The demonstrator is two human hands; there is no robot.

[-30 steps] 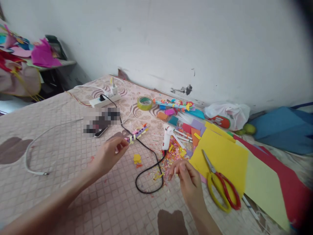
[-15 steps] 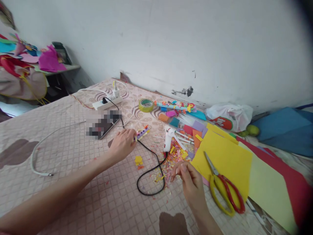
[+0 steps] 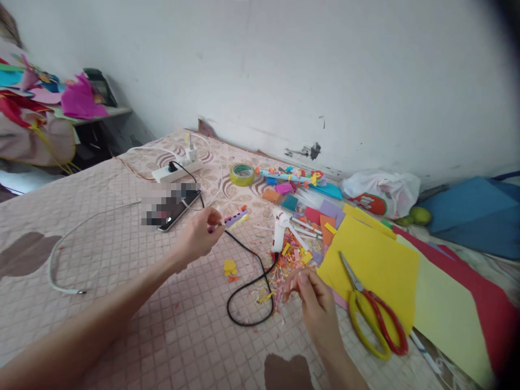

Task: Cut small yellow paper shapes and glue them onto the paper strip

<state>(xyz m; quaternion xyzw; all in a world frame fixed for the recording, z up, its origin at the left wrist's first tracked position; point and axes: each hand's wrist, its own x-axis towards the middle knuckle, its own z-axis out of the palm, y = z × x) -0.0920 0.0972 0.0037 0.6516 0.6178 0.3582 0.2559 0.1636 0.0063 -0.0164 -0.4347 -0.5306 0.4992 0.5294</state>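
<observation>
On the cloth-covered worktop (image 3: pixel 134 346), a purple dotted strip (image 3: pixel 234 219) lies between the left edge and the wall edge. Its long axis slants: the near end sits at the left hand (image 3: pixel 200 234), and the far end, by an orange bit (image 3: pixel 244 208), points rightward and toward the wall edge. The left hand's thumb and fingertips meet at the near end, partly covering it; whether they grip it, I cannot tell. The right hand (image 3: pixel 312 298) is curled beside the paper scraps (image 3: pixel 292 254), thumb near the forefinger; I cannot tell whether it pinches anything. Between the strip and yellow sheet (image 3: pixel 374 260) stands a white glue gun (image 3: pixel 279 232), its black cord (image 3: pixel 228 309) looping toward the near edge. Red-and-yellow-handled scissors (image 3: pixel 368 309) lie partly on the sheet, blades toward the wall edge.
</observation>
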